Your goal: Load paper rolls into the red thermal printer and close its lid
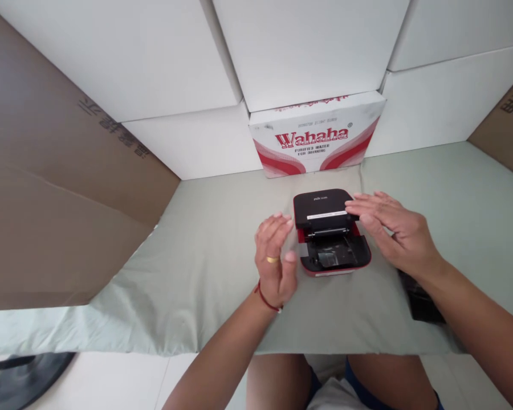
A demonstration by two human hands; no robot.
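Note:
A small black-and-red device (333,232), which looks like a label printer, lies on the green cloth. Between its raised back part and its front part a gap shows a metal roller and red inner walls. A white strip (327,215) runs along the edge of the back part. My left hand (275,259), with a ring and a red cord bracelet, is held beside the device's left side, fingers stretched and holding nothing. At the right, my right hand (393,228) has its fingers extended, the fingertips at the back part's right edge; whether they press on it I cannot tell.
A green cloth (175,250) covers the table. Behind the device stands a white-and-red Wahaha carton (316,139) before stacked white boxes (209,142). Brown cardboard (68,199) rises on the left. A dark flat item (421,302) lies partly under my right forearm.

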